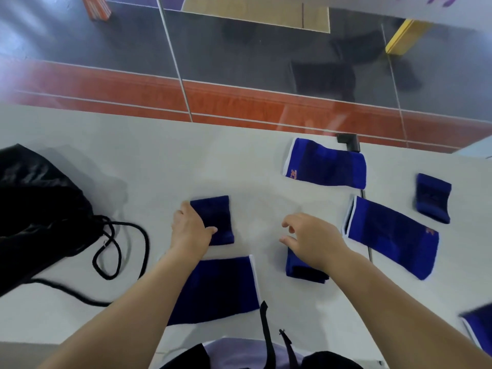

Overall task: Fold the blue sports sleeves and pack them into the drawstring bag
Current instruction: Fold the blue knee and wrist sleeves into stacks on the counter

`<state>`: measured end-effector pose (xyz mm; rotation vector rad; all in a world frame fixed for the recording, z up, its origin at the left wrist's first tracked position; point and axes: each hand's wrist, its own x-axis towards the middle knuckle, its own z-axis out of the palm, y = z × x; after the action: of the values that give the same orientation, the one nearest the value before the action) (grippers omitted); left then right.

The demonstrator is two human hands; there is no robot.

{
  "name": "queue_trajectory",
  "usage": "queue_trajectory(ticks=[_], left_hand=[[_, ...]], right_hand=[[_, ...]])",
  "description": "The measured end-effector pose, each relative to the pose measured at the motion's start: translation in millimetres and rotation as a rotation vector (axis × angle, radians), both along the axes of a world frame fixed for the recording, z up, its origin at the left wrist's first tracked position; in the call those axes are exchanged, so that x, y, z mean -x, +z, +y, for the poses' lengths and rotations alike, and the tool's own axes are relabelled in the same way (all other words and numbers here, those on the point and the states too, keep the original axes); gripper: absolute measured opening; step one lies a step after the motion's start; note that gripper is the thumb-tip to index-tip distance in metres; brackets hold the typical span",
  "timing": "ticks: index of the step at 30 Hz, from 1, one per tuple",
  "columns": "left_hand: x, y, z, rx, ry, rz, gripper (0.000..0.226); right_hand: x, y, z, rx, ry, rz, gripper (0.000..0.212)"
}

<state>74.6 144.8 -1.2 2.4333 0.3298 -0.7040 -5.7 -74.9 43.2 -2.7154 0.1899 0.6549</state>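
Sleeves lie scattered on my white table (pixel 149 166); my left hand (pixel 190 230) presses flat on a folded sleeve (pixel 215 218), right hand (pixel 311 241) spread, empty, bare cloth between. Drawstring bag (pixel 40 209) sits far left.

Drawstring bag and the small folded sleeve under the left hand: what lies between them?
In the head view, only bare white table and the bag's looped black cord lie between the drawstring bag and the folded sleeve.
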Motion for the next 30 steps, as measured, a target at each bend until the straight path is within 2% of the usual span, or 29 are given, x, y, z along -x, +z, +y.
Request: queue_trajectory(ticks=[6, 12, 16, 20, 26, 30], left_hand=[[-1.6, 9.9, -14.2, 0.215, -0.041, -0.038, 0.032], [-2.3, 35.7, -62.8, 0.427, -0.017, -0.1, 0.011], [8.1, 54.0, -107.3, 0.623, 0.052, -0.091, 0.015], [29.3, 56.4, -160.9, 0.699, 0.047, -0.046, 0.02], [61.3, 38.2, -237.9, 0.681, -0.004, 0.025, 0.024], [73.1, 30.7, -280.7, 0.668, -0.034, 0.085, 0.024]], right_hand=[[13.4, 4.0, -29.1, 0.002, -0.092, -0.015, 0.032], [36.0, 6.0, -74.6, -0.041, -0.162, -0.034, 0.033], [56.8, 8.6, -116.5, -0.057, -0.151, -0.067, 0.032], [80.8, 14.0, -167.1, -0.083, -0.15, -0.078, 0.029], [114.0, 9.7, -249.0, -0.049, -0.206, -0.011, 0.029], [119.7, 6.5, -297.2, 0.03, -0.349, 0.04, 0.026]])
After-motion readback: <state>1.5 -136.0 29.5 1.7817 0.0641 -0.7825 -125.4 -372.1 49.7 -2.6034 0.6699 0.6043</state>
